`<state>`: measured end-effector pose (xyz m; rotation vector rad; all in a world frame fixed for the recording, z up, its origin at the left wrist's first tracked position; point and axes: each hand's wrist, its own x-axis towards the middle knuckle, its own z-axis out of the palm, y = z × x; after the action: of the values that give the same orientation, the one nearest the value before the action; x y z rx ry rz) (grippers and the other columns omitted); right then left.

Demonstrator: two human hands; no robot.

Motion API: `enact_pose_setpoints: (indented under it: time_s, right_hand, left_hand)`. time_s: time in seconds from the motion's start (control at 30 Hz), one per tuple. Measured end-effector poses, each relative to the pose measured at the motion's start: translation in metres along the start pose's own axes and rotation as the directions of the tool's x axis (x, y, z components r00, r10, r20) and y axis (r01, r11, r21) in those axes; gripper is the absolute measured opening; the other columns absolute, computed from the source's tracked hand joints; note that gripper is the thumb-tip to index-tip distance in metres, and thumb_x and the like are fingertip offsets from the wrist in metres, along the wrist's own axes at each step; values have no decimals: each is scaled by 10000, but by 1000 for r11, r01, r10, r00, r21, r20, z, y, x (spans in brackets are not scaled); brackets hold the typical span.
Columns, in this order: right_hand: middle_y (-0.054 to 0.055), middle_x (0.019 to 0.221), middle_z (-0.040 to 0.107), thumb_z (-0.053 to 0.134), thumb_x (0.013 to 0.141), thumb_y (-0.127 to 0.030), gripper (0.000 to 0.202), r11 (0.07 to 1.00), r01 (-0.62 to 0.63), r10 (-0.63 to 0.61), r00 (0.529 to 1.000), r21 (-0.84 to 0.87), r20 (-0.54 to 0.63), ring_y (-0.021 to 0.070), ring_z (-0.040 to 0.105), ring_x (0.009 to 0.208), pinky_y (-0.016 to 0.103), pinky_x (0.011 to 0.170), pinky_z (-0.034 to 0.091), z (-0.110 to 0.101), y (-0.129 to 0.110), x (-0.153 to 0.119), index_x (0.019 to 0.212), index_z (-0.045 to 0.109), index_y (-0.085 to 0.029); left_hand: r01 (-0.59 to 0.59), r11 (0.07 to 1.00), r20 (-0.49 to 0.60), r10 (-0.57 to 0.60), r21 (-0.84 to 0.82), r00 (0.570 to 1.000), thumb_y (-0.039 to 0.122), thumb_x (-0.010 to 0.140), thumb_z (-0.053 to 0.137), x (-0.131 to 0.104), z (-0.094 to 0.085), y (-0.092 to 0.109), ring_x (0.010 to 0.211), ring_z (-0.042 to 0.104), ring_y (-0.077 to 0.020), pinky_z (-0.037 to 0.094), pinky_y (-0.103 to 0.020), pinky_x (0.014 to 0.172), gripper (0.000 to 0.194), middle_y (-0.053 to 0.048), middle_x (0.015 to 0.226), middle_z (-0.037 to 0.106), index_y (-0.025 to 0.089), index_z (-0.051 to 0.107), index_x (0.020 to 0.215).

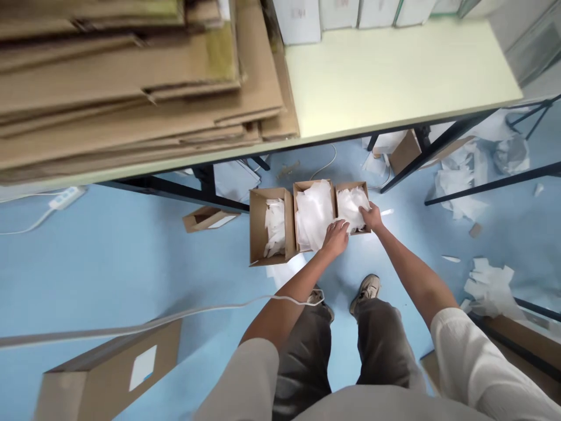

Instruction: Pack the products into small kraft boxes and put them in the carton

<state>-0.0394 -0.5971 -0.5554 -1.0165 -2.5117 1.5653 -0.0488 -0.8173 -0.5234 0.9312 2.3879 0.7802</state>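
Note:
Three cardboard boxes stand in a row on the floor below the table. The right box (369, 227) holds crumpled thin white sheets (350, 202). My right hand (371, 215) is closed on the right side of these sheets, over that box's edge. Against their lower left side, my left hand (336, 235) has its fingers curled on the white material, between the middle and right boxes. Flat white sheets (314, 210) fill the middle box (299, 186) and rise over its rim. Narrower white pieces (275, 228) lie inside the left box (258, 219). Some fingertips are hidden by the sheets.
Stacked flattened cardboard (131, 88) covers the left of the table (403, 76), with white boxes (337, 13) at its back. A white cable (236, 305) crosses in front of me. Loose white scraps (491, 286) lie right. A large carton (118, 374) stands lower left.

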Motion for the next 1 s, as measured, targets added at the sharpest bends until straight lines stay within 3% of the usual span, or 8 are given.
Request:
enact_pose_setpoints:
  time_s: [0.13, 0.27, 0.43, 0.6, 0.73, 0.87, 1.0]
  right_hand:
    - [90, 977, 779, 661, 803, -589, 469, 986, -20, 27, 999, 164, -41, 275, 677, 941, 396, 869, 579, -33, -50, -27, 1030, 696, -180]
    - [90, 966, 777, 701, 746, -635, 542, 958, -98, 126, 988, 270, -87, 264, 684, 926, 385, 840, 581, -76, -103, -67, 1024, 692, -170]
    - [75, 910, 759, 713, 704, -684, 572, 923, -123, 190, 970, 365, -152, 236, 685, 861, 345, 760, 568, -147, -170, -126, 965, 681, -176]
    - [73, 890, 760, 763, 680, -669, 569, 869, -108, 246, 941, 483, -233, 234, 709, 832, 336, 720, 575, -237, -231, -181, 971, 687, -186]
    - [87, 946, 781, 800, 651, -639, 588, 837, -47, 253, 917, 545, -309, 249, 728, 858, 367, 751, 598, -317, -263, -217, 1007, 702, -182]
    - [105, 1053, 798, 784, 671, -608, 594, 855, 44, 199, 892, 517, -405, 260, 733, 956, 400, 873, 599, -399, -278, -250, 1071, 711, -174]
    - [98, 1069, 800, 782, 706, -565, 532, 885, 75, 169, 868, 460, -467, 273, 729, 1029, 416, 937, 592, -482, -278, -279, 1072, 711, -185]
  left_hand:
    - [32, 998, -14, -33, -59, 999, 230, 1029, 564, -6, -39, 37, 1485, 500, -330, 391, -504, 1251, 501, -159, 1603, 526, 209, 538, 1530]
    - [97, 971, -33, -107, -218, 994, 319, 1040, 605, -9, -79, 82, 1459, 545, -336, 451, -485, 1209, 596, -189, 1579, 547, 187, 448, 1600]
    - [281, 826, 36, -302, -488, 953, 388, 1045, 644, -8, -131, 161, 1272, 701, -310, 572, -435, 1050, 723, -227, 1566, 572, 191, 328, 1664]
    - [211, 773, 83, -203, -598, 976, 369, 1002, 718, 0, -181, 261, 1166, 753, -266, 594, -408, 1019, 772, -208, 1475, 649, 201, 331, 1648]
    - [101, 763, 84, -61, -638, 995, 361, 975, 743, 14, -207, 354, 1032, 780, -244, 635, -399, 927, 710, -169, 1346, 722, 205, 408, 1581]
    - [-35, 806, 58, 87, -591, 995, 329, 939, 759, 28, -217, 451, 1008, 771, -230, 637, -386, 911, 656, -124, 1256, 757, 216, 475, 1520]
    - [-170, 807, 32, 228, -566, 973, 201, 919, 698, 42, -210, 544, 1086, 749, -227, 613, -386, 968, 503, -92, 1228, 765, 211, 561, 1403]
